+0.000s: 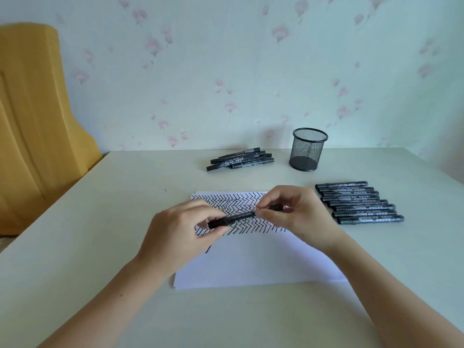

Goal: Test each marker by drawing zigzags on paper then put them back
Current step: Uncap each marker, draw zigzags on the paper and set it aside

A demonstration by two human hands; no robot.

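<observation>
Currently both hands mid-frame over paper [251, 262], pinching one marker [234, 218] level: left hand [180, 234] on barrel end, right hand [296, 217] on cap end, likely for uncapping or recapping, can't tell which. Zigzags filling sheet's upper half. Right of frame: neat marker row [359, 203], probably sorted. Farther back: loose marker pile [241, 159], mesh cup [307, 149] upper right, looks empty.

held marker [238, 218] barrel, "700" printed
</observation>
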